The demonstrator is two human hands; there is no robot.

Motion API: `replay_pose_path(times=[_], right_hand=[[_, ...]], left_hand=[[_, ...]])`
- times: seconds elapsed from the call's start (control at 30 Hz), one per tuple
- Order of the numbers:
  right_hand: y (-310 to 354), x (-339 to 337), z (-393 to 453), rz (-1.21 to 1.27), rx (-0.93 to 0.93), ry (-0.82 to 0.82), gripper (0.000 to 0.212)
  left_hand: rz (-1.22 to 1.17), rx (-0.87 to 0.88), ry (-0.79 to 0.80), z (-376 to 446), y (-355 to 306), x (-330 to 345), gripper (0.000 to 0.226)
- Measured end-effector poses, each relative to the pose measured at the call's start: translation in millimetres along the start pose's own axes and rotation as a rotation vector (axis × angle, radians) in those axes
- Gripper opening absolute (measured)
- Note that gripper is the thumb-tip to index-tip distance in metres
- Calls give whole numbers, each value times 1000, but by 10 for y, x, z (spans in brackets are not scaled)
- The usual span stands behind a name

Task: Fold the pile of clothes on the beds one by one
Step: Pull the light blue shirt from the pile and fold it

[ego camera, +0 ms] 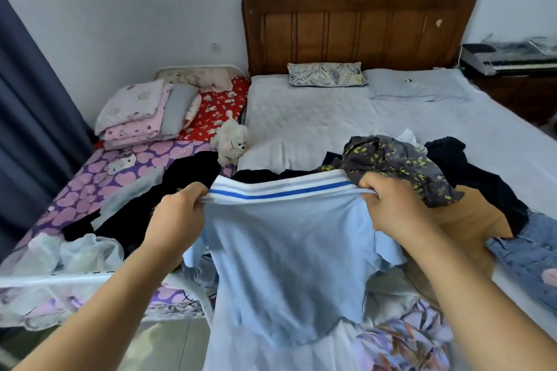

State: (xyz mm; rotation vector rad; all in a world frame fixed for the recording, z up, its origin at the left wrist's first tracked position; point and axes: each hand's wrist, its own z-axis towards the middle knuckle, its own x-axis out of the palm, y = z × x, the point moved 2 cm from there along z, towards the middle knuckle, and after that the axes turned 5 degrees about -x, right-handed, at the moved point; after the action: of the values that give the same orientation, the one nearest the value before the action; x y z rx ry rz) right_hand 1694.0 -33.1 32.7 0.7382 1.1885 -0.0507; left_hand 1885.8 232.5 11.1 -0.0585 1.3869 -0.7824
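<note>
- Head view: the left hand and the right hand pinch the two ends of the striped band of the light blue shirt, fingers curled tight
- The shirt hangs over the foot of the big bed, near the pile of clothes
- It may slip or sag crooked if one hand lets go
</note>
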Motion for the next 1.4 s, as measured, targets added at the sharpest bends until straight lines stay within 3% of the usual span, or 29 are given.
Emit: replay_pose_path(times=[0.13, 0.2, 0.27, 0.43, 0.6, 0.7, 0.77, 0.93, 1.1, 1.23, 1.4], right_hand=[[70, -168, 21, 61, 22, 70, 8], [91, -258, 40, 49, 35, 98, 32], [95, -321, 97, 46, 23, 80, 38], [52, -269, 228, -123, 63, 38, 59], [-46, -37, 427, -253, 148, 48, 44], [-35, -25, 674, -77, 208, -29, 23], [11, -93, 847, -24, 151, -132, 15], [196, -417, 1156, 37, -46, -396, 27], [262, -532, 1103, 82, -142, -510, 19], [166, -295, 737, 55, -188, -491, 6], [-172, 422, 65, -52, -185, -164, 13]], left_hand=[[-89, 71, 94, 84, -139, -145, 8], [-87, 150, 108, 101, -210, -246, 18], [-116, 157, 92, 123, -265, -332, 30], [-86, 42, 127, 259, -259, -274, 30], [178, -8, 227, 488, -234, 15, 34], [184, -30, 155, 719, -325, 49, 15], [167, 0, 61, 885, -409, 3, 11], [33, 99, -227, 1223, -593, -303, 12], [-85, 135, -346, 1113, -578, -385, 18], [-118, 111, -297, 773, -308, -119, 26], [-63, -8, -13, 38, 247, 549, 23]])
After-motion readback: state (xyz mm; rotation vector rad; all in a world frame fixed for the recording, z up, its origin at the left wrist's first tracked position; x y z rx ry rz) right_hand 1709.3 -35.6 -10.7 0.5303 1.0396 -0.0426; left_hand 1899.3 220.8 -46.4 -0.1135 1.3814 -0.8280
